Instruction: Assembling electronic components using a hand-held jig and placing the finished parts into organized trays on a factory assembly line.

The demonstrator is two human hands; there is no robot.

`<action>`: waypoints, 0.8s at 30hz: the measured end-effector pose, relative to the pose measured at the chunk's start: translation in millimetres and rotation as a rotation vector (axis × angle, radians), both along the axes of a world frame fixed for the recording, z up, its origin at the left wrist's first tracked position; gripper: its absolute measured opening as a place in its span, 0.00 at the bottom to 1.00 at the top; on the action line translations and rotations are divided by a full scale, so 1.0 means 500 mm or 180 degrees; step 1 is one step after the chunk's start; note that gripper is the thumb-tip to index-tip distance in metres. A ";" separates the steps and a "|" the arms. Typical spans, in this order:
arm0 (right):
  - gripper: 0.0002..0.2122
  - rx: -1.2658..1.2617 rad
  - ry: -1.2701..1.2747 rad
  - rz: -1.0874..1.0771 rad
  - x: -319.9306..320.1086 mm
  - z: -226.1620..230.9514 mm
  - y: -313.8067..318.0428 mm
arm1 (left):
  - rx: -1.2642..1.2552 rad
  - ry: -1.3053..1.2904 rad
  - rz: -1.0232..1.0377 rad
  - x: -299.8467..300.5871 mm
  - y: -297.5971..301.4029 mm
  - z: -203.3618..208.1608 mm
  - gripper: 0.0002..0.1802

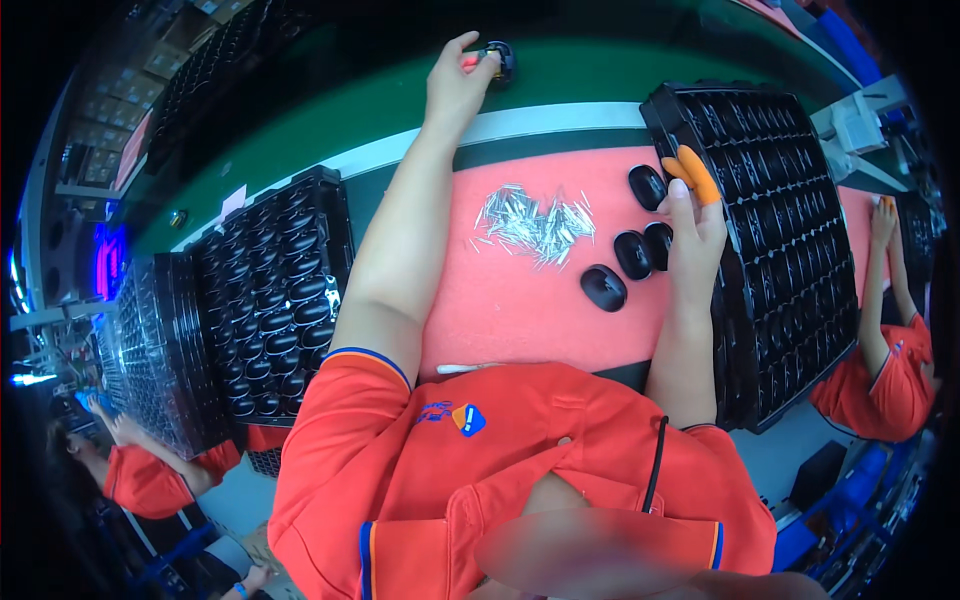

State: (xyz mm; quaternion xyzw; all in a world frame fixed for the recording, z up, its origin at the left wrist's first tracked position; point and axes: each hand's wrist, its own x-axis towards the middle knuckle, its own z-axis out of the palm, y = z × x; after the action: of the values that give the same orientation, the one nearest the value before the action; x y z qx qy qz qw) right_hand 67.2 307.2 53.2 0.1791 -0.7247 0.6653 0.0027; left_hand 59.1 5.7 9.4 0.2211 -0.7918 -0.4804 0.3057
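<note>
Dark part (507, 62) at L hand (456, 92) runs approx. fore-aft lengthwise.

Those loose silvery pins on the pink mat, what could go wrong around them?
The pins lie in an open pile on the mat, so a bump might scatter them. The right hand is close beside black oval pieces and could knock one. The dark piece at the left hand's fingertips might slip.

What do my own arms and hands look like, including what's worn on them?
Short red sleeves, the left one edged in blue and orange, leave both forearms bare. Orange covers sit on two fingers of the right hand; the left hand wears no full glove.
</note>
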 end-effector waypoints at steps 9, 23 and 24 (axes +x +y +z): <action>0.18 -0.0095 0.0056 0.0024 -0.007 -0.008 0.001 | -0.0541 -0.0633 0.0297 -0.001 -0.042 -0.038 0.27; 0.18 -0.0597 -0.0079 -0.0036 -0.016 -0.006 0.010 | -0.1018 -0.0477 -0.2941 0.052 0.225 0.088 0.11; 0.17 -0.0654 -0.0154 -0.0035 -0.017 -0.002 0.010 | -0.1266 -0.0363 -0.3122 0.060 0.243 0.094 0.12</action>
State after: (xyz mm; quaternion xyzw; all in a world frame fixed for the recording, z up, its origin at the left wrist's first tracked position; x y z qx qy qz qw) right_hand 59.0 312.3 52.0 0.1577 -0.6536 0.7402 0.0071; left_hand 89.0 127.2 56.6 -0.2116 -0.8934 -0.3946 0.0376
